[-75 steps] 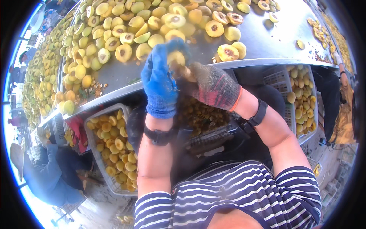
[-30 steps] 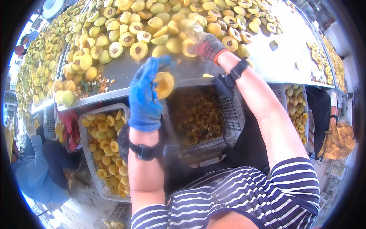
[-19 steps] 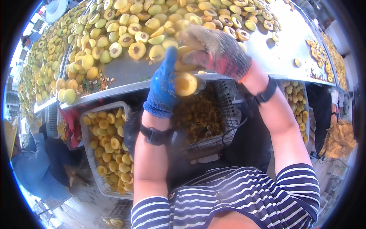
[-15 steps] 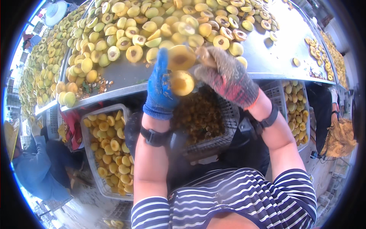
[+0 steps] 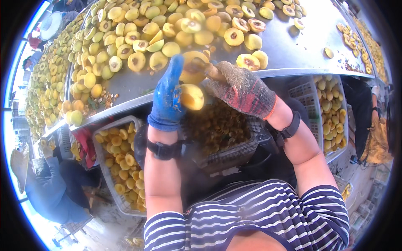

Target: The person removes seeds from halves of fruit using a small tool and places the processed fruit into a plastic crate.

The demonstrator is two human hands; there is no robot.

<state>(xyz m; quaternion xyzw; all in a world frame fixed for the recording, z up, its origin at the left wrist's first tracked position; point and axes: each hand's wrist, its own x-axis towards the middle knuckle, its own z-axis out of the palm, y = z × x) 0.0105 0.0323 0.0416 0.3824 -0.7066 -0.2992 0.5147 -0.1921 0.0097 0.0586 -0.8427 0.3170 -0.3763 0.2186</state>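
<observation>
Where the broad, grey sheet-metal table [image 5: 305, 50] spans the upper view, its left and middle part carries a dense heap of yellow-green halved fruit [image 5: 146, 29]. Several of these show brown centres. Below the table edge, three plastic crates are visible. The white crate at left [image 5: 107, 175] is nearly full of yellow halves, some with hollow centres. The white slatted crate at right [image 5: 302, 86] also holds yellow fruit. The grey crate between the knees [image 5: 230, 152] contains brown scraps [image 5: 222, 129].

Both hands meet at the table's front edge. The left hand, in a blue coated glove [image 5: 166, 98], is curled with one digit raised and holds a round yellow fruit half [image 5: 192, 97] against the palm. The right hand, in a grey-and-red knit glove [image 5: 243, 91], is closed narrowly around a slim brownish piece [image 5: 215, 72], directed at a larger yellow half [image 5: 192, 69] above the first.

Judged by these contents, a sizeable quantity is finished, one half is being worked, and most of the heap is left.

The larger half is blurred; its exact support cannot be confirmed. The slim piece is mostly covered by the glove, and its type cannot be determined. The heap is cut off at the top.
</observation>
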